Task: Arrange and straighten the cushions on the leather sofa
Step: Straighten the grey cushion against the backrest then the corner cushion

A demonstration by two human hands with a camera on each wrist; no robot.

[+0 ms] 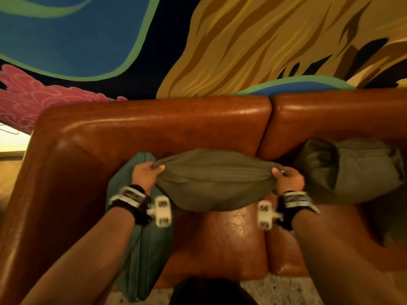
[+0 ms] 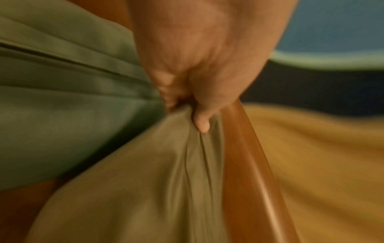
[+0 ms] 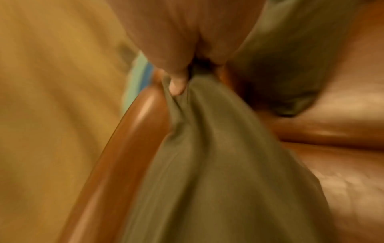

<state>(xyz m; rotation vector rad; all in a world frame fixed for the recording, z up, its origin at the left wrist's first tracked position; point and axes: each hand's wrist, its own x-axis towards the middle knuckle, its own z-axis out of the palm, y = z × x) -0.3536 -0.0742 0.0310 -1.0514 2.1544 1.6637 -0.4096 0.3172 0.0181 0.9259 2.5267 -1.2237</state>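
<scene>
Fingers [image 1: 159, 167] of both hands pinch the olive cushion [image 1: 213, 183] by its two end corners; its long axis spans frame-centre, left to right, before the sofa [image 1: 158, 126] backrest.

— What's on your arms?
— Bare forearms, no sleeves. My left hand [image 1: 144, 176] and right hand [image 1: 289, 180] each wear a black wrist strap; white camera blocks at 6 o'clock; ring on the right.

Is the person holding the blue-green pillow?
No, both the left hand and right hand pinch the olive cushion; the teal cushion lies untouched beside it.
</scene>
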